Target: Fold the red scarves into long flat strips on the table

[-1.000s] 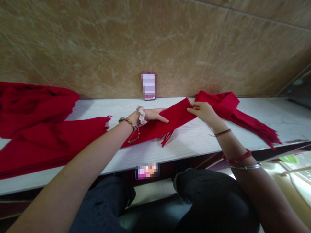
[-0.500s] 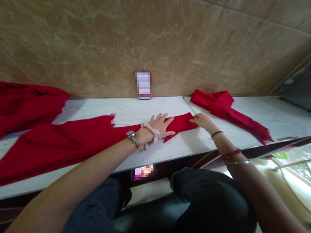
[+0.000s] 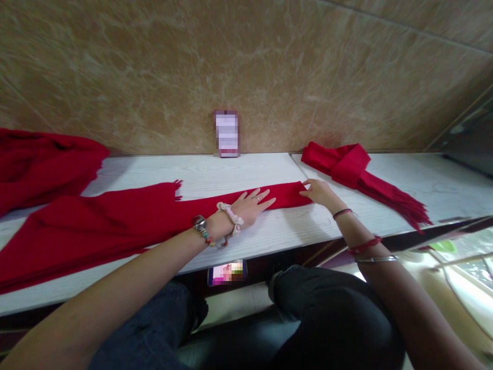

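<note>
A long red scarf (image 3: 115, 216) lies along the white countertop, broad at the left and folded into a narrow strip toward the right. My left hand (image 3: 250, 205) rests on the strip's near edge, fingers spread and palm down. At the strip's right end, my right hand (image 3: 316, 192) pinches the corner between thumb and fingers. Just beyond my right hand sits a second red scarf (image 3: 346, 167), folded over itself with its fringed end pointing right. A bunched red cloth (image 3: 42, 164) lies at the far left.
The white countertop (image 3: 246, 246) runs along a brown marbled wall (image 3: 246, 61). A phone (image 3: 227, 133) with a blurred screen leans upright against the wall. Below the counter's front edge, another lit screen (image 3: 227, 272) shows above my knees. A green item (image 3: 444, 246) is at the right.
My left hand has shifted slightly left and nearer to me. The folded flap that stuck out under it now lies flat, leaving a straighter strip. My right hand stays at the end.
</note>
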The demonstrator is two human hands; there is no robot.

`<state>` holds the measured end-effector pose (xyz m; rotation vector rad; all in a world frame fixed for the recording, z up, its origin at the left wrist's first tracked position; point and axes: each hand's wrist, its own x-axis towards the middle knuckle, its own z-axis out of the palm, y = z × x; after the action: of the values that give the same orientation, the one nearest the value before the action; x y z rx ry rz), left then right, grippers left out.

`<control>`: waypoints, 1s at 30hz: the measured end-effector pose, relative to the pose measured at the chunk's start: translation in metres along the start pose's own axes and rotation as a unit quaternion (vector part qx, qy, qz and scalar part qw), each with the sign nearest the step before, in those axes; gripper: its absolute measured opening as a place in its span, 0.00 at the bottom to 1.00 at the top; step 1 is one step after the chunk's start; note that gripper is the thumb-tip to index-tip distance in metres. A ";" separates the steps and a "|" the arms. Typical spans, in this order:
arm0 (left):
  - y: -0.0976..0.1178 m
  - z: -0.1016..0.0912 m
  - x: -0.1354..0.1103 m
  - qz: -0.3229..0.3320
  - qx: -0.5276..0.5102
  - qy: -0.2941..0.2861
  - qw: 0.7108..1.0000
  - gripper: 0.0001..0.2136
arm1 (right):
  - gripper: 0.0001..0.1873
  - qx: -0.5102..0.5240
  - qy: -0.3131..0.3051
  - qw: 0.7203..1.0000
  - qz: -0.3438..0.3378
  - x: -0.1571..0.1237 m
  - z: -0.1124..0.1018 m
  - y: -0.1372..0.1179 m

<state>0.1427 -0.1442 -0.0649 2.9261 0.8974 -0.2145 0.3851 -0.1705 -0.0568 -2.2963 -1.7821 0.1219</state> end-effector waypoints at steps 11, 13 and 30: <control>-0.005 0.007 -0.009 0.021 -0.051 0.021 0.998 0.30 | 0.23 -0.068 0.042 0.962 -0.261 -0.024 0.018 -0.045; -0.005 0.008 -0.011 0.029 -0.041 0.022 0.999 0.29 | 0.24 -0.083 -0.004 0.958 -0.273 -0.026 0.027 -0.041; -0.071 -0.008 -0.093 -0.069 -0.014 0.002 0.997 0.26 | 0.25 -0.124 0.029 0.968 -0.219 0.001 0.031 0.049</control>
<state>0.0277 -0.1364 -0.0451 2.8423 1.0963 -0.2033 0.4252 -0.1768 -0.0979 -1.9623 -2.3317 -0.2538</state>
